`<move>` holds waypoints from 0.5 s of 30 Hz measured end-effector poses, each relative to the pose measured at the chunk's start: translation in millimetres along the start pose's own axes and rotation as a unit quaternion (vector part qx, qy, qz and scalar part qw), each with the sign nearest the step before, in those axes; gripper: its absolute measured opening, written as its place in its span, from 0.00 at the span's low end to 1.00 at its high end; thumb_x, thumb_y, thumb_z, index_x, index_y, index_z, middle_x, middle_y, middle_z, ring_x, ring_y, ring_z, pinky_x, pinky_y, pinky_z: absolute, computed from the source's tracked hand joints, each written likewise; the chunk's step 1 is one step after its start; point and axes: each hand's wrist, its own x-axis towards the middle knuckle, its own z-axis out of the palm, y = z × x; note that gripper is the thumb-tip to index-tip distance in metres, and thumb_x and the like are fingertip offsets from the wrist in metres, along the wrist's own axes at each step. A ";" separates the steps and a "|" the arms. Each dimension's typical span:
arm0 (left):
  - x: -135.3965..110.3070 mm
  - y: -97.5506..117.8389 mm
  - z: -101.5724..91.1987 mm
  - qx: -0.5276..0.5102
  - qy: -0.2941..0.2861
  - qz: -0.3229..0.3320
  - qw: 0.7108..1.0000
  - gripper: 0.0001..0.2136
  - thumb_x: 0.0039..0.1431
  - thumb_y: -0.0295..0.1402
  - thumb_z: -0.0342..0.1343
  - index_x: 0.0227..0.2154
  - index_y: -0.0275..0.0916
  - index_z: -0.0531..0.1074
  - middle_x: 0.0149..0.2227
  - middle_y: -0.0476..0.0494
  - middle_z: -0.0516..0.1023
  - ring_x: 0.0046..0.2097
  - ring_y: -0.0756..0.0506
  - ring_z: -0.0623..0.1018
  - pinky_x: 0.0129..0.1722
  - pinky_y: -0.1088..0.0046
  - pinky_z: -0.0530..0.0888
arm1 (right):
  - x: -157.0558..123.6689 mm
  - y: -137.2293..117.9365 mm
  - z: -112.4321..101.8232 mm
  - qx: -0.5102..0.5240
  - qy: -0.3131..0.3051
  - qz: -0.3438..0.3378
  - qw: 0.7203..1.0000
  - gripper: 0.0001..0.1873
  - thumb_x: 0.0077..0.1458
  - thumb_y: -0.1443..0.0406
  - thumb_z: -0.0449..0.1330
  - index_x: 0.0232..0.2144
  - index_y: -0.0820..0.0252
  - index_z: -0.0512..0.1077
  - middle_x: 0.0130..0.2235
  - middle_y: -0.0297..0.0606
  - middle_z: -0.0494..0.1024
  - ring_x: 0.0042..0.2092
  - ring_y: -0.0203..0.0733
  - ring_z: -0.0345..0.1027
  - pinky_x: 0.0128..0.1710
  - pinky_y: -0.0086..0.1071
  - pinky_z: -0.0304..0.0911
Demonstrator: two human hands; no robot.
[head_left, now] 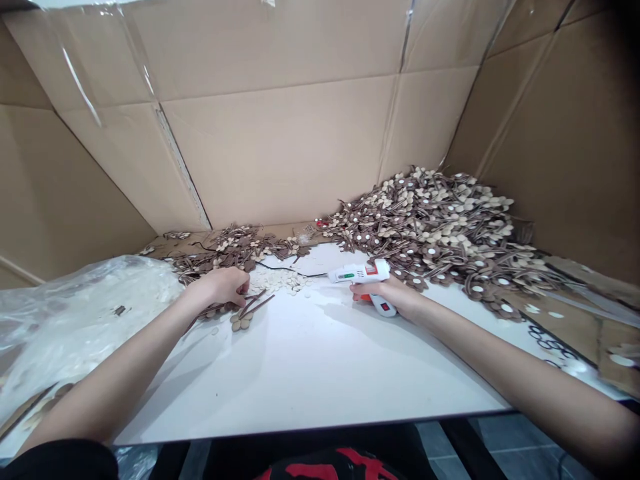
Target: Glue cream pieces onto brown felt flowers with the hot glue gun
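My right hand (383,293) is wrapped round the handle of a white hot glue gun (360,271) with an orange trigger, its nozzle pointing left. Curled fingers of my left hand (223,287) reach down into brown flower pieces at the left of the white board. What the fingertips hold, if anything, is hidden. Just beside them lies a tan flower (242,322) with thin brown strips by it. Small white discs (283,280) are scattered on the board between my hands.
A large heap of brown and tan flowers (430,213), some with white dots, rises at the back right. A smaller pile (240,240) lies at the back left. A clear plastic bag (95,313) of white pieces sits left. Cardboard walls (280,133) enclose the white board (310,373).
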 end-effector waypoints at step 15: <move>-23.2 -10.2 -30.1 -0.162 0.024 0.122 0.979 0.14 0.48 0.34 0.54 0.40 0.38 0.66 0.32 0.49 0.74 0.33 0.49 0.73 0.31 0.79 0.67 | 1.4 1.6 -2.4 -0.012 -0.010 -0.003 1.000 0.12 0.38 0.60 0.64 0.25 0.63 0.72 0.30 0.38 0.76 0.31 0.41 0.68 0.28 0.30 0.59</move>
